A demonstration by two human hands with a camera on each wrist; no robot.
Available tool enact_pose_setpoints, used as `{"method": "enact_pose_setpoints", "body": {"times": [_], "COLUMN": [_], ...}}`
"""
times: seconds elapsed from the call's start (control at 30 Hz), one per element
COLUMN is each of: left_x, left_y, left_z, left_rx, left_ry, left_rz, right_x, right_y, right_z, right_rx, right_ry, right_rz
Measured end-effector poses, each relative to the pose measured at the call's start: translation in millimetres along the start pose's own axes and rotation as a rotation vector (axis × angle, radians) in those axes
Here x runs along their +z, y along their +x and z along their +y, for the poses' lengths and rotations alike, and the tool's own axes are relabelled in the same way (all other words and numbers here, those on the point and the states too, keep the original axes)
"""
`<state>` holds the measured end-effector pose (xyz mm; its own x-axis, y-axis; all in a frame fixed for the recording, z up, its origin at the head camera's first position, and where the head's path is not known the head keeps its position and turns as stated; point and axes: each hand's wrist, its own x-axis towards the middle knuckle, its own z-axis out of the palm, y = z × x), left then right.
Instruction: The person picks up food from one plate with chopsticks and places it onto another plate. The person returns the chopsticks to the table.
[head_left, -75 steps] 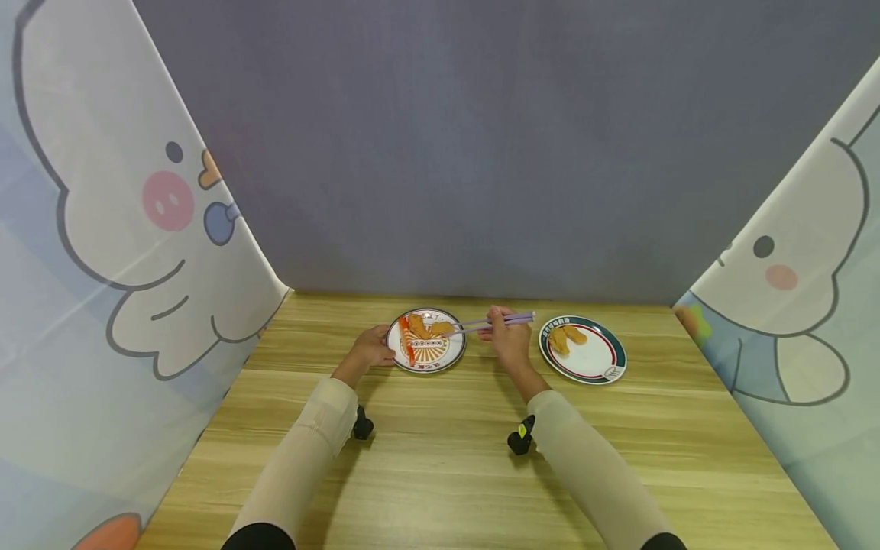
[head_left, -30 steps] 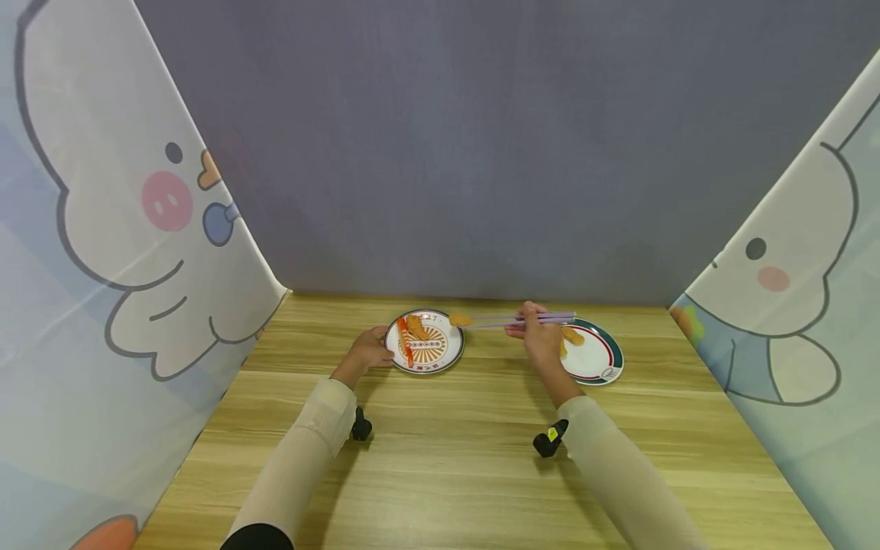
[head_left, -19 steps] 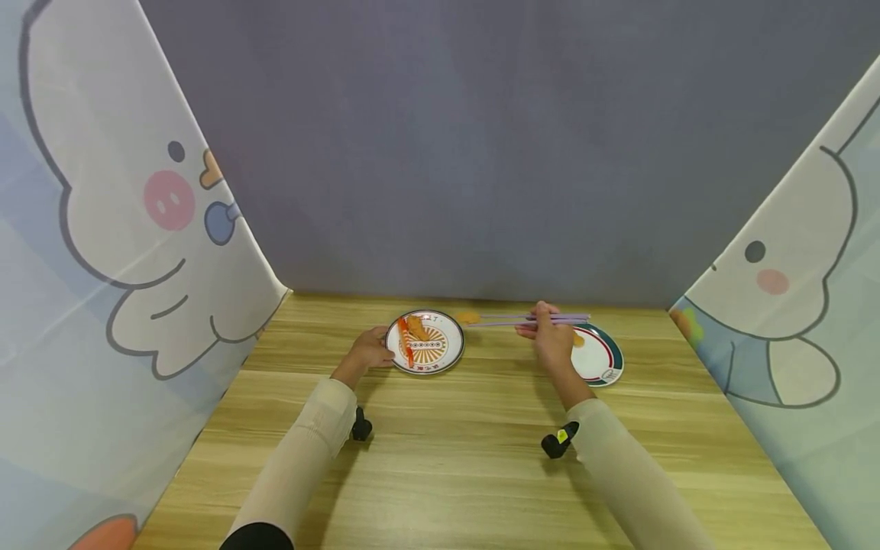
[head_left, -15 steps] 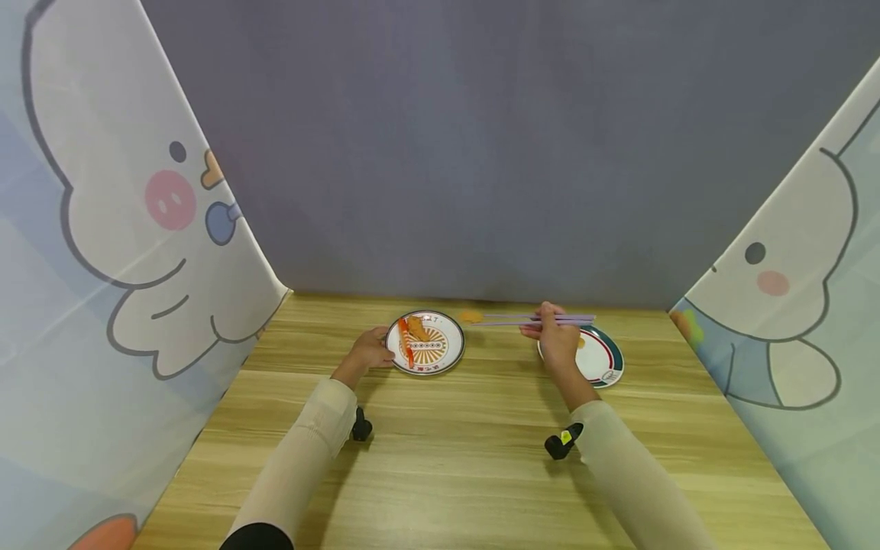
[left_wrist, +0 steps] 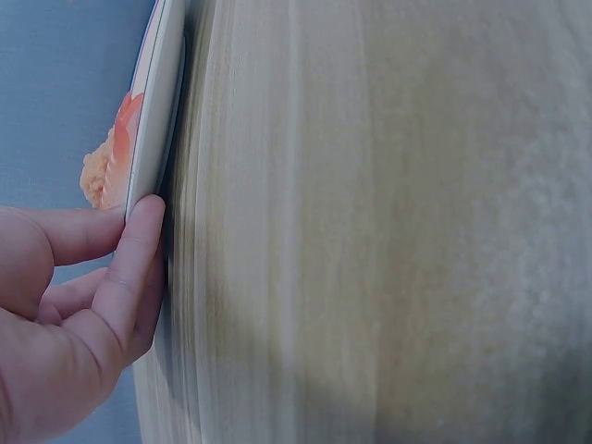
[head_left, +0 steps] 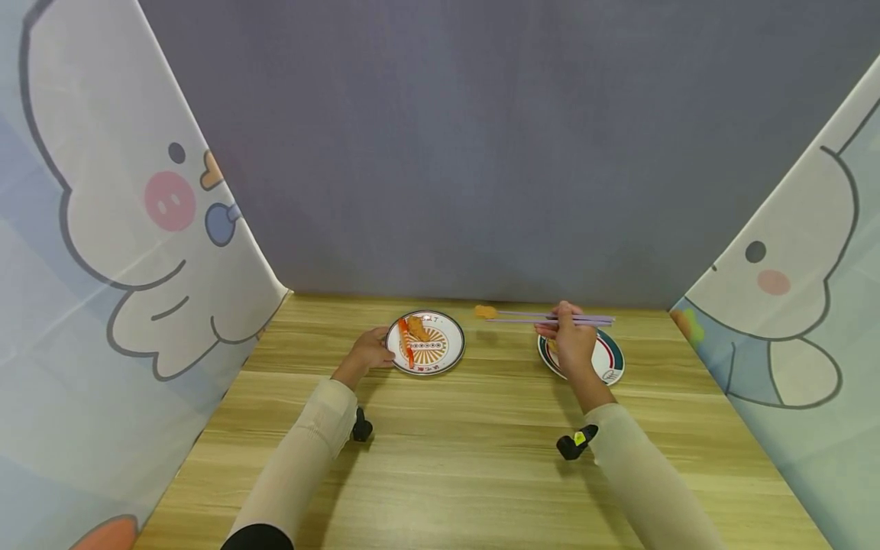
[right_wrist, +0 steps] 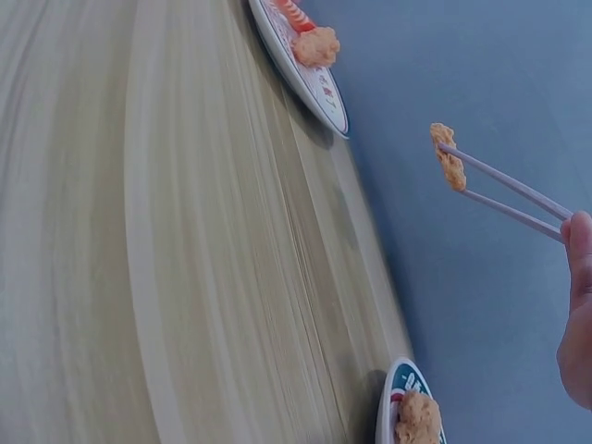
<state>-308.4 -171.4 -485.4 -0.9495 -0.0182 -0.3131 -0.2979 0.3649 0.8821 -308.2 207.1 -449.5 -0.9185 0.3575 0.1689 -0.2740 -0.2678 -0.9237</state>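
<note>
My left hand (head_left: 367,351) pinches the left rim of a small white plate (head_left: 448,353) with an orange sunburst print, thumb above and fingers below in the left wrist view. On that plate lie a piece of fried chicken (head_left: 417,328) and a red-and-white striped strip of food (head_left: 406,342). With its fingers my right hand (head_left: 572,340) holds lilac chopsticks (right_wrist: 518,187). A golden fried chicken piece (right_wrist: 450,159) is clamped between their tips, raised off the table. Below that hand, a green-rimmed plate (head_left: 603,357) is partly hidden; some fried chicken (right_wrist: 418,421) shows on it.
Both plates stand on a wood-grain table (head_left: 454,458) near its back edge. A grey backdrop (head_left: 440,153) rises behind it. Printed cartoon panels flank the left (head_left: 124,321) and right (head_left: 804,359) sides.
My right hand has lifted one fried chicken piece off the sunburst plate with the chopsticks and carried it rightward, over the gap between the plates. The left hand stays at the rim.
</note>
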Motion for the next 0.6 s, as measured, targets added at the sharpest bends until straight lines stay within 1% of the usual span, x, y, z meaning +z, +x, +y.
{"method": "enact_pose_setpoints", "body": {"times": [0.23,0.37,0.6], "left_x": [1.0,1.0,1.1], "left_y": [1.1,0.6,2.4], "left_z": [-0.7,-0.5,-1.6], "left_rx": [-0.003,-0.003,0.004], "left_ry": [-0.010,-0.017,-0.015], "left_rz": [0.008,0.006,0.006], "right_x": [-9,-16,-27], "right_y": [1.1,1.4,5.5], "right_z": [-5,-6,-8], "right_rx": [0.001,0.008,-0.015], "right_ry": [0.029,0.029,0.051], "right_rz": [0.005,0.016,0.049]}}
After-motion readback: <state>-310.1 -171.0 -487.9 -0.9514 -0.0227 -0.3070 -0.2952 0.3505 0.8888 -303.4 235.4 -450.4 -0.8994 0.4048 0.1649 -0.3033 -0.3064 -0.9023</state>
